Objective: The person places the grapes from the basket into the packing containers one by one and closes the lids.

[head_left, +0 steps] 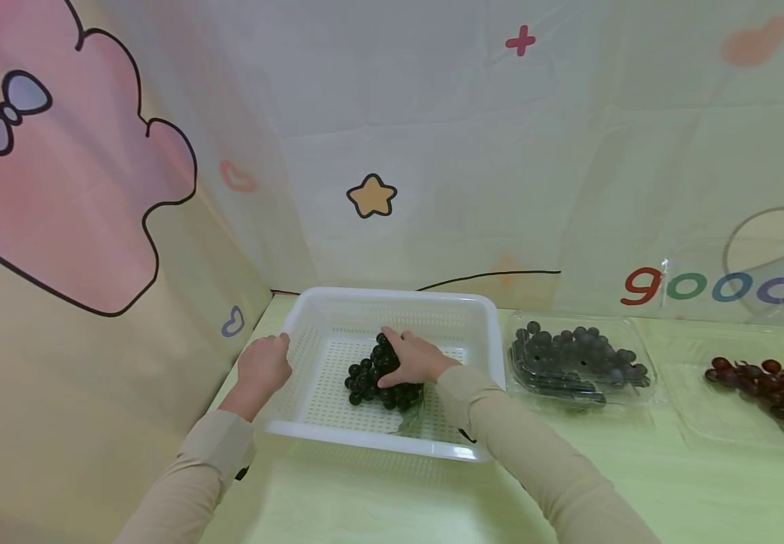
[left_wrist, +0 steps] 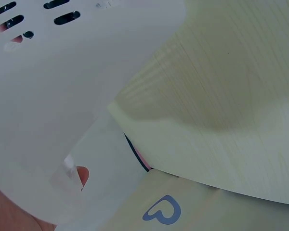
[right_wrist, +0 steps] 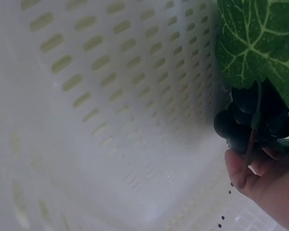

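A bunch of round black grapes [head_left: 367, 377], with a pale-veined green leaf [right_wrist: 260, 48] toward the front rim, lies centrally in the basket [head_left: 378, 443]. The basket, white and perforated, occupies the table's [head_left: 337, 502] back-left corner.

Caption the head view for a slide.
Right hand holds round black grapes inside a white perforated plastic basket; left hand grips its rim.

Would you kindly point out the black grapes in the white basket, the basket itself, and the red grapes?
Black grapes [head_left: 367, 376], head view: bunch's left part.
White basket [head_left: 378, 442], head view: front rim.
Red grapes [head_left: 773, 387], head view: bunch's visible middle.
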A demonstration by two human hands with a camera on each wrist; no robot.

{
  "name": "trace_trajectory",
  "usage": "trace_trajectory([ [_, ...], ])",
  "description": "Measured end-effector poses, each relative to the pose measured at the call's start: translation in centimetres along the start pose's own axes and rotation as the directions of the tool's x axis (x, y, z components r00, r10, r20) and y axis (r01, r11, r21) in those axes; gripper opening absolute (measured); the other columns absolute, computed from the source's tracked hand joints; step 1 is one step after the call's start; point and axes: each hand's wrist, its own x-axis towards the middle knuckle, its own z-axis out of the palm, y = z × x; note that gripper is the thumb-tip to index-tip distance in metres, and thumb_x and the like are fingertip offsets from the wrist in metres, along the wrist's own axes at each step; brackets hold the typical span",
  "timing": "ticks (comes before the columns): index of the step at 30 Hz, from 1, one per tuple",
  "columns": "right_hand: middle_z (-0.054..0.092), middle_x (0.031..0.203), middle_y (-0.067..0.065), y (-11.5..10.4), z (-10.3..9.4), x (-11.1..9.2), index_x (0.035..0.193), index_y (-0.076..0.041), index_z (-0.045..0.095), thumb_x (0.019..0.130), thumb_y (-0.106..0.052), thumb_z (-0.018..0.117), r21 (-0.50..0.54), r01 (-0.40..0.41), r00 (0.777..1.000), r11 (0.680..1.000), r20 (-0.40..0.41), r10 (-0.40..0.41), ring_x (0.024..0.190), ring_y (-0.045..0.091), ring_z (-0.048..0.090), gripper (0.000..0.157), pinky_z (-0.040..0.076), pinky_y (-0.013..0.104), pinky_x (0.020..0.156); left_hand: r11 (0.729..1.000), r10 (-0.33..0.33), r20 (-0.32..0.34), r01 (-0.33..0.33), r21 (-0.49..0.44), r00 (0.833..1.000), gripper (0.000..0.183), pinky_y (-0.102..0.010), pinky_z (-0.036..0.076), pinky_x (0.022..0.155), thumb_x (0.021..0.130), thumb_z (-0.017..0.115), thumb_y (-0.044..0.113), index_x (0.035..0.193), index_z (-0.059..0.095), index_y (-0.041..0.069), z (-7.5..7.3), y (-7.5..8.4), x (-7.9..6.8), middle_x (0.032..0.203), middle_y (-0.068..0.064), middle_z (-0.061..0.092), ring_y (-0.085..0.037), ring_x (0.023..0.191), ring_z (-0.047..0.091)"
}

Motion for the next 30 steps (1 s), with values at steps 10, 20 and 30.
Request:
trace_trajectory([
  [10,0.030,0.141,0.018,0.14,0.18,0.23,0.144,-0.019,0.002,0.075,-0.043,0.066,0.036,0.020,1.000,0.999,0.006,-0.020,0.127,0.036,0.032,0.097,0.033,0.045,0.098,1.000,-0.007,0.014,0.007,-0.003,1.000,0.006,-0.037,0.040,0.048,0.071,0.056,0.000,0.075,0.051,0.002,-0.12,0.04,0.11,0.066,-0.013,0.055,-0.030,0.061,0.055],
  [20,0.024,0.141,0.024,0.22,0.06,0.40,0.143,-0.026,0.001,0.075,-0.034,0.068,0.121,0.015,0.999,0.993,0.031,-0.019,0.123,0.039,0.036,0.096,0.036,0.048,0.094,1.000,-0.009,0.022,0.009,0.013,1.000,0.008,-0.038,0.042,0.050,0.071,0.057,0.001,0.077,0.052,0.002,-0.22,0.06,0.06,0.068,-0.013,0.056,-0.031,0.064,0.056],
  [30,0.035,0.138,0.016,0.42,-0.06,0.35,0.141,-0.022,0.019,0.077,-0.029,0.066,0.109,0.028,0.999,0.994,0.028,-0.031,0.126,0.033,0.033,0.080,0.035,0.046,0.095,1.000,-0.001,0.003,0.001,0.016,1.000,0.009,-0.039,0.042,0.051,0.070,0.057,0.001,0.078,0.053,0.001,-0.16,0.06,0.01,0.068,-0.014,0.056,-0.032,0.064,0.056],
])
